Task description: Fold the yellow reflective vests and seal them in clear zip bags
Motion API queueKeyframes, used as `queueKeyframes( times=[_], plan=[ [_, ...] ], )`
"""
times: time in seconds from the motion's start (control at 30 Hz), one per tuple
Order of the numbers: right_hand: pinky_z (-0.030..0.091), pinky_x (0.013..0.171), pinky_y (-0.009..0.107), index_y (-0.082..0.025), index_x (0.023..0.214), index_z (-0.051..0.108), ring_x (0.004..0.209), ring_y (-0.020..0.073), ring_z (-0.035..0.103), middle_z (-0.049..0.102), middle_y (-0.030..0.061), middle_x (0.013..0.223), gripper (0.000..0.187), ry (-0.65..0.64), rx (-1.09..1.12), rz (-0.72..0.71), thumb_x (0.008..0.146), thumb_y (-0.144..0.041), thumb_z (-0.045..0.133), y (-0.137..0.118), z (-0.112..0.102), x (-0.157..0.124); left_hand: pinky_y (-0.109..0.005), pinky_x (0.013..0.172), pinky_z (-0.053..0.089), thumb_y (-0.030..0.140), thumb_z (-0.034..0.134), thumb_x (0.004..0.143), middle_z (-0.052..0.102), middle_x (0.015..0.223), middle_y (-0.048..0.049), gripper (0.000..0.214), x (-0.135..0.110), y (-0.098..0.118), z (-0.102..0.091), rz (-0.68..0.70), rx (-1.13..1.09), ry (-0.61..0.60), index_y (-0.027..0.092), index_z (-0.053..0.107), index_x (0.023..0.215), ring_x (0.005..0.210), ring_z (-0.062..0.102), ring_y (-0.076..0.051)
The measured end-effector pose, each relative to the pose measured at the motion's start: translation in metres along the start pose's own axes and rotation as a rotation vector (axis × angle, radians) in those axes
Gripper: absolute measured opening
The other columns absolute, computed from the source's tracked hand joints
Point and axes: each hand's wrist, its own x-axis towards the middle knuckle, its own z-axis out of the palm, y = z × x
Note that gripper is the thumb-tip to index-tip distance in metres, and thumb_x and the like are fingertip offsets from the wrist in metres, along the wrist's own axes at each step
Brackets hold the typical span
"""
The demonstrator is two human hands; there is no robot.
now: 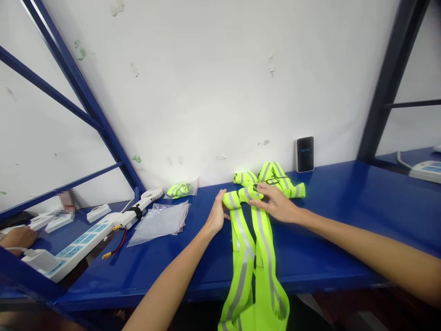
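Right hand (275,202) pinches the rolled end (247,194) of a reflective vest (245,257); left hand (217,215), partly obscured, apparently cups its left side, straps (264,236) draping below both.

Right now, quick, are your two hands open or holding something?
Left hand: partly curled at the left of the part-rolled neon-yellow, silver-striped fabric vest; can't tell if gripping.
Right hand: closed on the roll's right end.
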Motion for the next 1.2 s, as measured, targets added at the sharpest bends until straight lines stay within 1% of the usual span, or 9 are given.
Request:
queueKeyframes(
  times=[0.17,0.3,0.43,0.6,0.73,0.8,0.9,1.07,1.2],
  plan=[
    [0.031,0.046,0.026,-0.019,0.06,0.053,0.047,0.0121,0.04,0.046,-0.0034,0.052,0.044,0.111,0.464,0.486,0.08,-0.057,0.061,-0.005,0.016,0.0,-0.037,0.1,0.041,0.042,0.057,0.086,0.048,0.141,-0.0099,0.07,-0.009,0.007,-0.001,0.436,0.313,-0.171,0.024,0.028,0.147,0.126,0.049,-0.028],
    [0.045,0.056,0.029,-0.018,0.064,0.062,0.054,0.0167,0.057,0.063,0.0026,0.061,0.039,0.066,0.896,0.699,0.078,-0.054,0.066,-0.016,0.021,-0.001,-0.046,0.113,0.025,0.023,0.062,0.08,0.031,0.15,-0.0142,0.086,-0.01,0.006,-0.005,0.723,0.713,-0.063,0.023,0.014,0.151,0.138,0.032,-0.03],
    [0.051,0.066,0.031,-0.018,0.073,0.068,0.061,0.0189,0.063,0.071,0.0055,0.069,0.035,-0.046,1.014,0.752,0.08,-0.051,0.065,-0.019,0.022,-0.002,-0.045,0.109,0.031,0.017,0.06,0.078,0.036,0.145,-0.0125,0.062,-0.008,0.011,-0.009,0.815,0.876,-0.071,0.024,0.044,0.137,0.134,0.037,-0.029],
    [0.042,0.05,0.028,-0.018,0.062,0.061,0.048,0.0164,0.055,0.06,0.0024,0.053,0.066,-0.242,0.715,0.502,0.09,-0.069,0.029,-0.01,0.016,-0.002,-0.033,0.082,0.047,0.035,0.063,0.082,0.069,0.095,-0.0073,0.023,-0.003,0.017,-0.01,0.566,0.551,0.076,0.016,0.07,0.093,0.089,0.063,-0.023],
    [0.045,0.058,0.03,-0.016,0.095,0.067,0.056,0.0174,0.06,0.065,0.0019,0.069,0.044,-0.209,0.287,0.34,0.087,-0.057,0.051,-0.005,0.009,0.0,-0.025,0.054,0.044,0.047,0.071,0.072,0.068,0.063,-0.0043,0.036,0.005,0.014,-0.012,0.206,0.152,0.131,0.011,0.069,0.069,0.054,0.059,-0.016],
    [0.048,0.063,0.031,-0.018,0.13,0.051,0.068,0.0198,0.064,0.069,0.0065,0.091,0.056,-0.182,0.229,0.325,0.085,-0.05,0.058,-0.004,0.008,0.0,-0.025,0.053,0.045,0.046,0.076,0.067,0.068,0.061,-0.0055,0.037,0.007,0.013,-0.013,0.101,0.045,0.097,0.01,0.068,0.067,0.051,0.06,-0.015],
    [0.052,0.073,0.035,-0.024,0.148,0.027,0.088,0.0235,0.065,0.063,0.0115,0.117,0.075,-0.134,0.225,0.226,0.084,-0.038,0.062,-0.004,0.01,-0.001,-0.027,0.056,0.048,0.045,0.078,0.065,0.071,0.064,-0.008,0.038,0.006,0.011,-0.01,0.012,-0.042,0.023,0.009,0.07,0.072,0.052,0.063,-0.017],
    [0.042,0.099,0.045,-0.027,0.136,0.048,0.124,0.0286,0.05,0.051,0.0094,0.137,0.062,0.043,0.14,-0.01,0.076,-0.012,0.056,0.0,0.009,-0.001,-0.027,0.056,0.047,0.047,0.077,0.067,0.07,0.062,-0.008,0.04,0.001,0.007,-0.001,-0.045,-0.028,-0.059,0.008,0.07,0.073,0.051,0.063,-0.018],
    [0.047,0.089,0.039,-0.022,0.114,0.062,0.104,0.0248,0.061,0.065,0.0062,0.115,0.041,0.038,0.327,0.097,0.075,-0.012,0.054,-0.001,0.007,0.003,-0.033,0.072,0.051,0.053,0.071,0.073,0.074,0.081,-0.0115,0.049,-0.004,0.008,0.005,-0.032,-0.098,-0.206,0.009,0.071,0.095,0.073,0.07,-0.024]
  ],
)
